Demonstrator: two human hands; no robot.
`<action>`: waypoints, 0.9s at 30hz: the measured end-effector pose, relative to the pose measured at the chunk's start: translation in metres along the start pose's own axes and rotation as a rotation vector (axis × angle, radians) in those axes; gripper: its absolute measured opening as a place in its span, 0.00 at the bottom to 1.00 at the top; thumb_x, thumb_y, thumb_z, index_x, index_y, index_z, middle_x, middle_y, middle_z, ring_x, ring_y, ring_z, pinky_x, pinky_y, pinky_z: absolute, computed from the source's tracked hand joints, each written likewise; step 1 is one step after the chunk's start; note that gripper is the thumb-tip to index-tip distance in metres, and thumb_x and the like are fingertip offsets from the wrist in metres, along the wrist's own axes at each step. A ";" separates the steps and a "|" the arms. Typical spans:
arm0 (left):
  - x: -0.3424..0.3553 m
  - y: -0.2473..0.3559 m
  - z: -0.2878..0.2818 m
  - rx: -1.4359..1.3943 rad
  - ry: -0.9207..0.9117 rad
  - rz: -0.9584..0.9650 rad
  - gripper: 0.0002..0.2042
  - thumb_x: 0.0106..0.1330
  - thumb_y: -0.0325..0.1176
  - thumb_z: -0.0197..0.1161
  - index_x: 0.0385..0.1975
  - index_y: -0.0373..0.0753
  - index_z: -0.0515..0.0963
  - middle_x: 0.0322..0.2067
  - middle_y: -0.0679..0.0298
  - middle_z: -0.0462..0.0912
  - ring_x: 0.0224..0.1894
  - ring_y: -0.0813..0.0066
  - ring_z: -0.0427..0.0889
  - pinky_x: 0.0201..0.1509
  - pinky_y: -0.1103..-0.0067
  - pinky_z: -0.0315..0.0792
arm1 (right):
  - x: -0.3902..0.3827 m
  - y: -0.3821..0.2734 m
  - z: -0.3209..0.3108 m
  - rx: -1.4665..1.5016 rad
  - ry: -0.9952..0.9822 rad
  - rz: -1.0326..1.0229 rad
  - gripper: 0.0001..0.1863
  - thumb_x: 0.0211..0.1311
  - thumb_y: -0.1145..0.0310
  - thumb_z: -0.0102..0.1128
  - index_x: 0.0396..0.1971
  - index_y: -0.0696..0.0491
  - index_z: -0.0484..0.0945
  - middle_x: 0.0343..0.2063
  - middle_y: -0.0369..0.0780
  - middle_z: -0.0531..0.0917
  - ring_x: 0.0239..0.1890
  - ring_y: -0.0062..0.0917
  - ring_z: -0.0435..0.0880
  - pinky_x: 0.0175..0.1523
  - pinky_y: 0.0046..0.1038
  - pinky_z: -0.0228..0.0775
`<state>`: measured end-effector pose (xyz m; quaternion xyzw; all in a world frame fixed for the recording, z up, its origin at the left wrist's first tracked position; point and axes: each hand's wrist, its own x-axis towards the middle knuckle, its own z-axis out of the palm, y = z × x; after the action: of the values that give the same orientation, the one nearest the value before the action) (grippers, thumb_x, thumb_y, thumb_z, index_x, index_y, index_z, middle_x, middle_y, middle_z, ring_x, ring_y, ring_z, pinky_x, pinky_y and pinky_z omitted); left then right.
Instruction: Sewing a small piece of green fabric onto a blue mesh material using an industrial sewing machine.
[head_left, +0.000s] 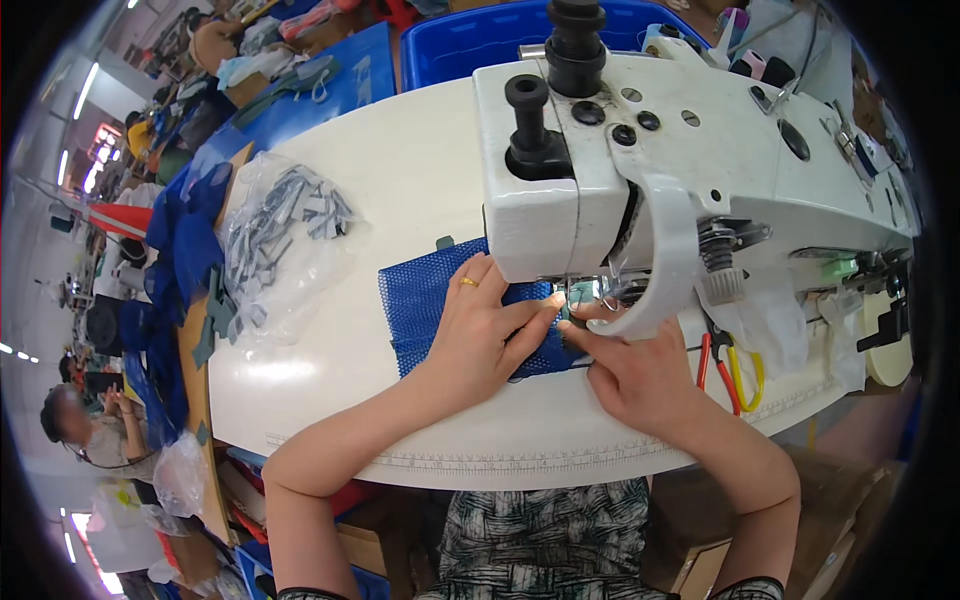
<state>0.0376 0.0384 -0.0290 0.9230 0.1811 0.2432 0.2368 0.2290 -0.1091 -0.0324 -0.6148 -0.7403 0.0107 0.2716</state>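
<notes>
A piece of blue mesh fabric (415,300) lies on the white sewing machine bed, its right end under the needle area of a white sewing machine (590,215). My left hand (480,330), with a ring on one finger, rests on the mesh; its thumb and forefinger are pressed together at the fabric's right edge beside the needle. My right hand (645,375) is curled, its forefinger reaching to the same edge from the right. The machine head and white curved guard (665,255) partly hide its fingertips. What lies under the presser foot is too small to make out.
Right of my right hand lie red-and-yellow-handled snips (735,370). A clear plastic bag of grey strips (290,220) sits at the left. Blue fabric (195,235) hangs at the table's left edge. A blue bin (450,45) stands behind. Another person (100,430) sits far left.
</notes>
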 end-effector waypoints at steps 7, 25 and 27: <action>0.012 -0.009 -0.026 -0.092 -0.228 0.069 0.13 0.63 0.41 0.74 0.41 0.40 0.88 0.50 0.60 0.83 0.54 0.59 0.76 0.61 0.64 0.64 | 0.001 -0.003 -0.004 -0.043 -0.004 -0.024 0.25 0.50 0.68 0.68 0.52 0.50 0.88 0.43 0.41 0.82 0.54 0.42 0.77 0.57 0.46 0.67; 0.042 0.025 -0.028 -0.187 -0.431 -0.545 0.18 0.68 0.44 0.69 0.25 0.33 0.86 0.26 0.50 0.87 0.30 0.51 0.87 0.38 0.64 0.81 | 0.004 -0.020 0.001 0.009 0.278 -0.213 0.11 0.49 0.71 0.74 0.35 0.52 0.89 0.32 0.32 0.82 0.34 0.26 0.81 0.39 0.29 0.69; 0.043 0.027 -0.020 -0.223 -0.402 -0.623 0.17 0.68 0.42 0.70 0.25 0.32 0.86 0.25 0.50 0.86 0.29 0.54 0.87 0.37 0.66 0.80 | 0.006 -0.019 0.003 0.008 0.367 -0.267 0.11 0.50 0.74 0.73 0.36 0.54 0.89 0.31 0.32 0.81 0.32 0.25 0.81 0.34 0.26 0.68</action>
<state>0.0677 0.0423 0.0157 0.8217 0.3752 -0.0079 0.4290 0.2098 -0.1074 -0.0256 -0.5018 -0.7534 -0.1346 0.4030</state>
